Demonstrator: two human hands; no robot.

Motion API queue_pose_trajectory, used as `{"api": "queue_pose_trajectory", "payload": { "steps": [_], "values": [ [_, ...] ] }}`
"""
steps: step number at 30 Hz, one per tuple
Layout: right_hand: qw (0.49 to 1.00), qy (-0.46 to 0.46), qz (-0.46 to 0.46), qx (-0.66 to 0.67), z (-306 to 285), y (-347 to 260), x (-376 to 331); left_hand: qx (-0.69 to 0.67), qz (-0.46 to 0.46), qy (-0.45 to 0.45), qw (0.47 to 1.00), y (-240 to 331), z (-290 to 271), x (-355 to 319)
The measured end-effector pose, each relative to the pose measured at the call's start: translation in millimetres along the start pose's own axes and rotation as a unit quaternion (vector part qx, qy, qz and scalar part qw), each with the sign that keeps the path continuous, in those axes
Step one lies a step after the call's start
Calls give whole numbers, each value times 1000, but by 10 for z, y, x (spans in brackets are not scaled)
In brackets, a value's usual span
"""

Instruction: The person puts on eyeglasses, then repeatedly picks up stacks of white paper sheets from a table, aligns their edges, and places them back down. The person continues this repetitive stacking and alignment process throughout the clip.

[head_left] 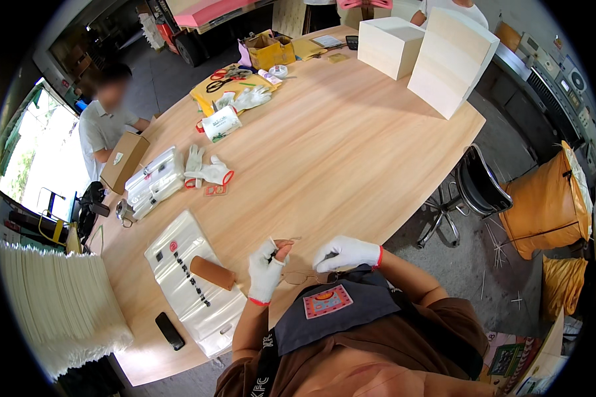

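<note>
Close to my body at the table's near edge is a pair of thin-rimmed eyeglasses. My left hand, in a white glove with some fingertips bare, is closed on one side of them, and a thin temple arm sticks out past the fingers. On the other side, my right hand, gloved in white with a red cuff, has its fingers curled at the frame. A brown glasses case lies left of my left hand, on top of a clear plastic bag with dark printing.
A black phone lies at the near left. Farther off are white gloves, packed plastic bags, a cardboard box by a seated person, scissors and white boxes. An office chair stands right of the table.
</note>
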State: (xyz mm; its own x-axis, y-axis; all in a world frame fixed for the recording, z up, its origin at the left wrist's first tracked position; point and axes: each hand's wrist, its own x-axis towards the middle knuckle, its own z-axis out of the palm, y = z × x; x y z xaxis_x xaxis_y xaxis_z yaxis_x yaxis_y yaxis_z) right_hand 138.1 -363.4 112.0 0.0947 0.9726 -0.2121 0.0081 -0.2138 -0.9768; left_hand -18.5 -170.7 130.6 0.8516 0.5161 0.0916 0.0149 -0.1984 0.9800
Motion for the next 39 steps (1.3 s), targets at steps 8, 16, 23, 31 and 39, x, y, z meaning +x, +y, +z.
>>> {"api": "queue_pose_trajectory", "payload": {
  "steps": [8,16,23,31,39],
  "values": [
    [943,75,-36,-323,89,-165,-168,-56,-54,28,997,73,-12,-74],
    [917,371,-146,-1,59,-478,-552,-149,-14,43,988,659,-10,-15],
    [833,438,-282,-185,85,-1330,-1194,-197,191,-58,960,1628,1,114],
    [714,483,-341,-374,232,-1735,-2044,-143,-64,-448,880,2383,-407,60],
    [701,444,-370,-418,400,-2227,-2975,-219,468,-494,699,2909,539,-87]
  ]
}}
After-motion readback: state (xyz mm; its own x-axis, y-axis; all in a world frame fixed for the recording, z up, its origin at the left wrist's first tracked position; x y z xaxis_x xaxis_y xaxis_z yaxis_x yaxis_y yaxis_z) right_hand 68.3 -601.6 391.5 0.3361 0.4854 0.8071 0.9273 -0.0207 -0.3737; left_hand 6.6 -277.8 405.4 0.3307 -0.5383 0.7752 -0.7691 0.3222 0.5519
